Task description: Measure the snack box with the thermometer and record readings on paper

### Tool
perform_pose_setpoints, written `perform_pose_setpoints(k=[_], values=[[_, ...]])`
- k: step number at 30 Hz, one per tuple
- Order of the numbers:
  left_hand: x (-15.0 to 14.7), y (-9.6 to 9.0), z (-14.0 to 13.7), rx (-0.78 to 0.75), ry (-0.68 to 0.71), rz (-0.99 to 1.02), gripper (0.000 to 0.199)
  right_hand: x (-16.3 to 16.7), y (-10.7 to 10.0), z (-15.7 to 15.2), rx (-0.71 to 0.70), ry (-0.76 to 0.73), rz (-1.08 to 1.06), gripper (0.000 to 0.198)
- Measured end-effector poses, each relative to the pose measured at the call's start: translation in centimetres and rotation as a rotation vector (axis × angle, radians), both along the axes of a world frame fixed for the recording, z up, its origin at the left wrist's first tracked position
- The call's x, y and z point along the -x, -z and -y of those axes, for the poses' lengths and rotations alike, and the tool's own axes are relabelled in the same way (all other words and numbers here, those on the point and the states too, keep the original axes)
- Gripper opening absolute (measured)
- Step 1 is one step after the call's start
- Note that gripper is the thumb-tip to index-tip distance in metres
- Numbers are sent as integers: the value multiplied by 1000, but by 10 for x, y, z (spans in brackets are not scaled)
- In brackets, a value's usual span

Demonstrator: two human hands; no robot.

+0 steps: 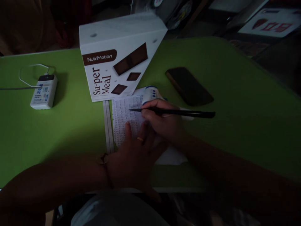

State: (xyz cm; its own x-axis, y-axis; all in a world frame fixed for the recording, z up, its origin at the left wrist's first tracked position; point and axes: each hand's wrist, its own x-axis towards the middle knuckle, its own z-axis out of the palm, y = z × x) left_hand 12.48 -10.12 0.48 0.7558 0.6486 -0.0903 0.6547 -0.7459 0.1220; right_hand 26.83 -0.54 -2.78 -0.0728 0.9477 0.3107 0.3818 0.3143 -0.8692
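A black pen (188,112) is gripped in my right hand (164,121), its tip pointing left over the upper part of a paper sheet (122,110). Rows of small, dense marks cover the sheet, too fine to read. My left hand (136,150) lies spread across the lower part of the paper, a ring on one finger and a thin band at the wrist. Just beyond my right hand is a white and blue object (151,93), partly hidden by the fingers. Whether the pen tip touches the paper, I cannot tell.
A white NutriMotion box (103,40) stands at the paper's far edge. To the right lies a dark phone (189,86). A white power bank (44,92) with a cable sits at left. A pale strip (108,125) runs beside the paper on the green table (77,131).
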Motion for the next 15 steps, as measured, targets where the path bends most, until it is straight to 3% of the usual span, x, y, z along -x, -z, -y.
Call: perform_pose_setpoints(k=[15], values=[[-2,1,1,-22,2,-25,129,2,-6,2,14,-57,9,8]])
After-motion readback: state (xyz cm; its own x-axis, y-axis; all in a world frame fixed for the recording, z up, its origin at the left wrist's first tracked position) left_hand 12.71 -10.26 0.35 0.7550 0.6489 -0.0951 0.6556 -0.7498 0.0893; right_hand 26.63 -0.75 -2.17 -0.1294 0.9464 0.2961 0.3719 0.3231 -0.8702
